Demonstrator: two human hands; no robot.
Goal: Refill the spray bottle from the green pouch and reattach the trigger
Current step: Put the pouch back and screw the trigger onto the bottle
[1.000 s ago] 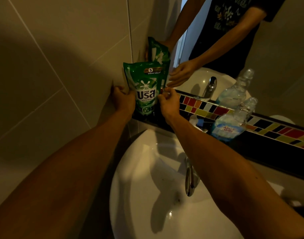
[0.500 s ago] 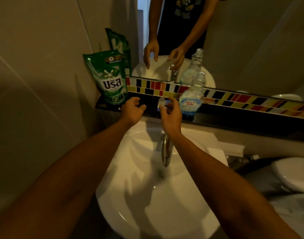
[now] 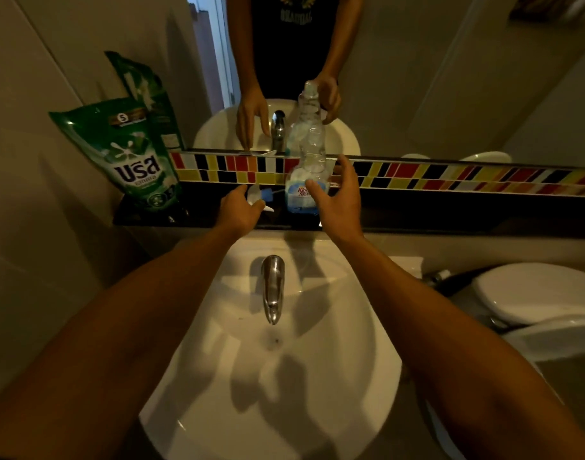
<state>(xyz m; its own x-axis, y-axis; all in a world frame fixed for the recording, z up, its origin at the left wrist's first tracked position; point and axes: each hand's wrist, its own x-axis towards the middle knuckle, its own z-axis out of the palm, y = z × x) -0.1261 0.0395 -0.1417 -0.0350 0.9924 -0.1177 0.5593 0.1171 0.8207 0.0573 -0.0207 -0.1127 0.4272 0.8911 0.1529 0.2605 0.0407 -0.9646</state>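
The green pouch [image 3: 131, 154] stands upright at the left end of the dark shelf [image 3: 450, 214], leaning on the wall. A clear spray bottle [image 3: 302, 184] without its trigger stands on the shelf in front of the mirror. The white and blue trigger [image 3: 261, 196] lies on the shelf to the bottle's left. My left hand [image 3: 239, 210] reaches over the trigger with its fingers touching it. My right hand [image 3: 337, 197] is open, fingers spread around the bottle's right side, thumb at the label.
A white basin [image 3: 334, 376] with a chrome tap [image 3: 272, 287] lies below the shelf. A strip of coloured tiles [image 3: 450, 175] runs under the mirror [image 3: 417, 78], which reflects me. A toilet [image 3: 533, 293] is at the right. The tiled wall is close on the left.
Both hands let go of the green pouch, which now stands on the shelf. They moved right: the left to the trigger, the right to the bottle. The view also shifted right.
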